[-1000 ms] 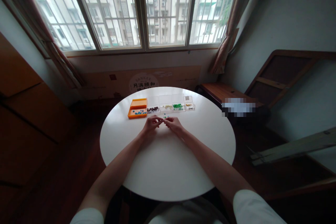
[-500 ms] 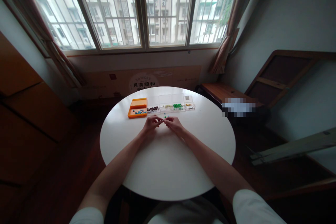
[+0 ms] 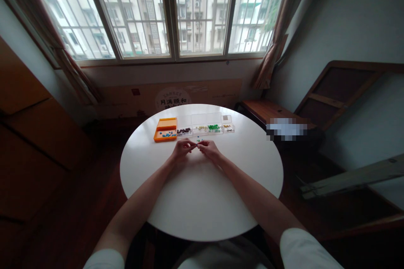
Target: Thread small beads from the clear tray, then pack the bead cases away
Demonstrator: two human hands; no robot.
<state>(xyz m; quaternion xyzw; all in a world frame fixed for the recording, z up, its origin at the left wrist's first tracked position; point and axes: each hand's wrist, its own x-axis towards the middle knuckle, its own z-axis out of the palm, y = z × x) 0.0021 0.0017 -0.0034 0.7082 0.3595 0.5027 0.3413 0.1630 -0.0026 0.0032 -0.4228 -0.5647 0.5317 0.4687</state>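
Observation:
Over the white round table [image 3: 202,201], my left hand [image 3: 183,147] and my right hand [image 3: 208,148] meet fingertip to fingertip, both closed in a pinch. Whatever lies between the fingers is too small to make out. Just beyond the fingertips are a few loose green and blue beads [image 3: 198,138]. Behind my left hand stands an open orange box [image 3: 166,128] with blue and dark bits in it. Dark brown beads [image 3: 184,130] fill a clear box beside it. Further right, clear boxes hold pale beads [image 3: 201,127], green beads [image 3: 213,127] and yellowish pieces [image 3: 227,126].
The boxes form a row along the table's far side, their clear lids [image 3: 206,118] standing open. A wooden bench [image 3: 268,109] with a blurred-out item on it is beyond the table at right. Under the window a long printed cardboard panel [image 3: 126,96] leans on the wall.
Almost nothing differs. Both hands keep their place with fingertips together, shifting only very slightly.

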